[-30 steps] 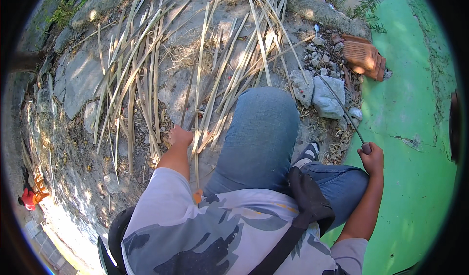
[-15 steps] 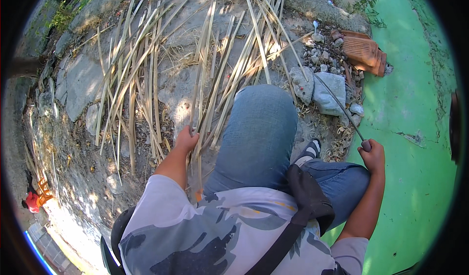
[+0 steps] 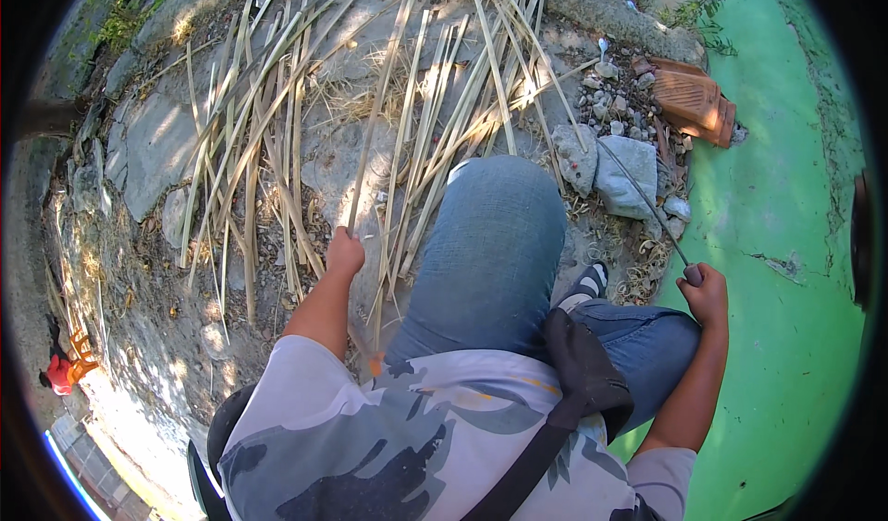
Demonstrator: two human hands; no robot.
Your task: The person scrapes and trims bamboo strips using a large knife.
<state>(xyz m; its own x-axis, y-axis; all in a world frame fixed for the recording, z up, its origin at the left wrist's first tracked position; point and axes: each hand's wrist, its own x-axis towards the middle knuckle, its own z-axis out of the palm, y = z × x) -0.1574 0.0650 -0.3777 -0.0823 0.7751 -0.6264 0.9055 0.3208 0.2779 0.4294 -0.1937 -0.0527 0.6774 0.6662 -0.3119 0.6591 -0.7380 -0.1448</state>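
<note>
My left hand (image 3: 345, 255) is closed around the near end of a long bamboo strip (image 3: 380, 110), which reaches away from me toward the far edge. More bamboo strips (image 3: 453, 142) lie beside it to the right, in front of my bent knee. Out to the right, my right hand (image 3: 709, 295) grips the brown handle of a long, thin knife (image 3: 640, 190). Its dark blade slants away to the left, over a pale stone block (image 3: 625, 177). Seen nearly edge-on, the blade's full shape does not show.
A loose pile of strips (image 3: 250, 142) spreads over the rough ground at the left. Gravel and stacked orange roof tiles (image 3: 689, 100) sit at the far right, beside a green painted floor (image 3: 768, 336). Someone in red (image 3: 59, 375) is at the far left edge, near an orange chair (image 3: 81, 353).
My left hand has shifted a little left, and its strip now stands apart from the neighbouring ones. My right hand and the knife have stayed put.
</note>
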